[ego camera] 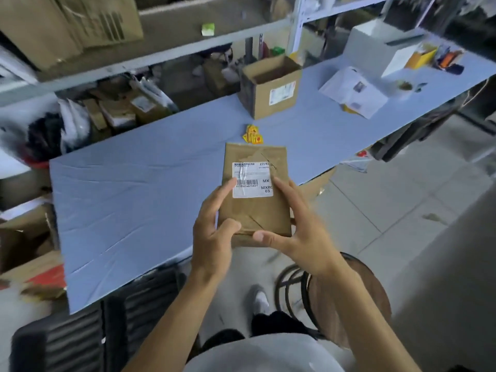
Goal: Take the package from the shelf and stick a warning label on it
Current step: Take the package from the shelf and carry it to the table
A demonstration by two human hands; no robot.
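Both of your hands grip the flat brown cardboard package (255, 194), holding it in the air above the near edge of the pale blue table (134, 189). Your left hand (214, 232) clasps its left side, with the thumb pressed on the lower front face and the index finger stretched up to touch the left edge of the white shipping label with a barcode (252, 179). Your right hand (298, 232) closes on the right side, thumb lying across the bottom corner and fingers reaching up along the right edge beside the label. The package faces you, label side up, with clear tape crossing its top and bottom ends. Just beyond its far edge, a small heap of yellow warning stickers (252, 135) lies on the table. Farther back stands an open brown cardboard box (271, 87) with a white label on its side, and to the far right a white padded mailer (354, 92) lies flat. Grey metal shelving (161, 55) packed with cartons and bags runs behind the table. Below your arms, a round wooden stool with a black metal frame (357, 296) stands on the tiled floor at the right.
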